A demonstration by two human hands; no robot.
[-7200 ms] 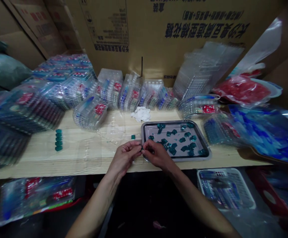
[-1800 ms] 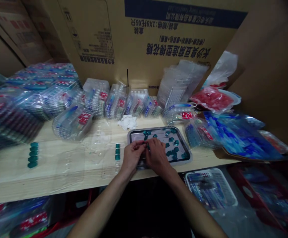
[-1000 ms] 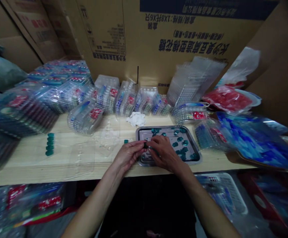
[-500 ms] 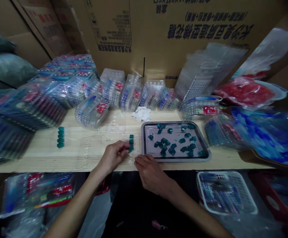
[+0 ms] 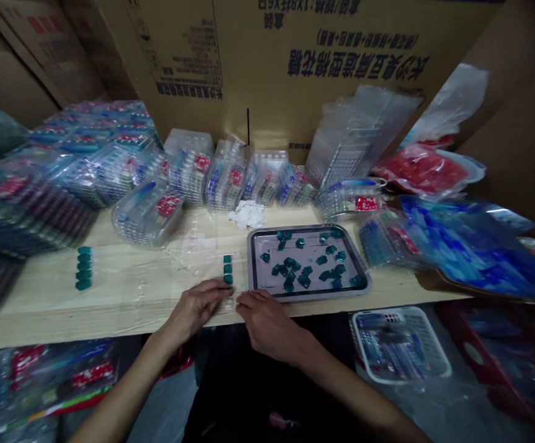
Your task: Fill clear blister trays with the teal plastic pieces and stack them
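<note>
Over the near end of a clear plastic tray [image 5: 229, 301], have the fingers of the left hand [image 5: 197, 307] drawn together, tips just beside the nearest of three green pieces [image 5: 227, 269] in a row; cannot tell a pinch from a mere touch. Hold the right hand [image 5: 270, 323] close by, back of the hand up, fingers curled and side by side, tips by the same near end of the clear plastic tray; cannot make out any grip on it. Just right of the row, see a grey tray [image 5: 311, 295] flat on the worktop [image 5: 41, 307], with many loose green pieces [image 5: 304, 281] scattered over its floor. Well to the left, find a second row of green pieces [image 5: 83, 267], five in all. Beyond the hands, notice a crumpled white scrap [image 5: 248, 214], then filled clear packs [image 5: 224, 178] ranged before a big brown carton [image 5: 267, 67] with upside-down printing. At far left, see blurred stacks of packs [image 5: 32, 203]; toward the right, clear plastic shells [image 5: 353, 135], a bag of red pieces [image 5: 419, 169] and a heap of blue pieces [image 5: 461, 246]. Below the worktop, at right, make out a white basket [image 5: 441, 369].
</note>
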